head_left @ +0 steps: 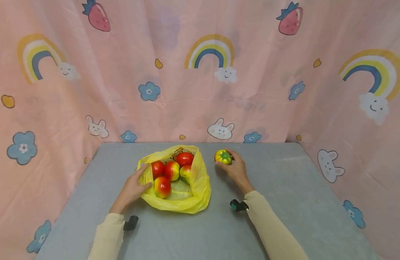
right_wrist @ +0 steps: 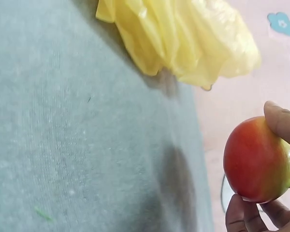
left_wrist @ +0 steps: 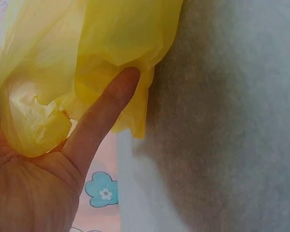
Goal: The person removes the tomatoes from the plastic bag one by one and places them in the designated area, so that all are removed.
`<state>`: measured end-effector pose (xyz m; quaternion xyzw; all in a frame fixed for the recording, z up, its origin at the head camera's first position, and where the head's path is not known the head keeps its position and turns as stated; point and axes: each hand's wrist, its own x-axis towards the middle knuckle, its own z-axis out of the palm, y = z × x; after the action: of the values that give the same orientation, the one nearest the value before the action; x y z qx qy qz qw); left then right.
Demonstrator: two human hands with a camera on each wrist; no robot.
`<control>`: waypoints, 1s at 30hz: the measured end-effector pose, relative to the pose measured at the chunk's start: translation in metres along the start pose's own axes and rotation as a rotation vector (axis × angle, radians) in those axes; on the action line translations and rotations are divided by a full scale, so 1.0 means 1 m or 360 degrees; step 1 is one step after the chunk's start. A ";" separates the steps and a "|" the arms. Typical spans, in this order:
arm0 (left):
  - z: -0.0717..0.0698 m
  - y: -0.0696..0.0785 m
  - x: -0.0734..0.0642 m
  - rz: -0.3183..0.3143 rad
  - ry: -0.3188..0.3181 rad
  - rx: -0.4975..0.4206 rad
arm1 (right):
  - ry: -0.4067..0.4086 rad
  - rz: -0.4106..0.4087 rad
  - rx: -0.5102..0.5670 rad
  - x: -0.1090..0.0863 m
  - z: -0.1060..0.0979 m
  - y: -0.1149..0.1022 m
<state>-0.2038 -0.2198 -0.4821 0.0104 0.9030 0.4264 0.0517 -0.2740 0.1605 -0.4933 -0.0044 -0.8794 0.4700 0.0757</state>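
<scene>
A yellow plastic bag [head_left: 200, 196] sits on the table with its mouth spread wide. Several red and yellow fruits lie inside, among them an apple-like one [head_left: 162, 187] near the left side and a glossy red one [head_left: 185, 159] at the back. My left hand [head_left: 135, 186] holds the bag's left side, the thin plastic between its thumb [left_wrist: 106, 108] and fingers. To the right of the bag, my right hand [head_left: 236, 169] grips a tomato [right_wrist: 256, 159], red shading to yellow-green. Its green leafy top [head_left: 224, 156] faces up in the head view.
The grey table [head_left: 277, 202] ends at a pink printed curtain [head_left: 174, 119] behind and at both sides. Small dark devices are worn at the left wrist [head_left: 131, 223] and right wrist [head_left: 239, 205].
</scene>
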 end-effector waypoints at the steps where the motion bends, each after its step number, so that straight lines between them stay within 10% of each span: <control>1: -0.001 -0.001 0.000 -0.0003 -0.0001 -0.0001 | 0.0000 0.0013 -0.0005 0.001 0.002 0.001; 30: -0.001 -0.001 -0.001 0.0040 0.0001 -0.0001 | -0.0077 0.0111 -0.0074 0.023 0.011 0.021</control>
<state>-0.2026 -0.2213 -0.4822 0.0217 0.9027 0.4272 0.0460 -0.2994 0.1652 -0.5134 -0.0255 -0.8910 0.4517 0.0379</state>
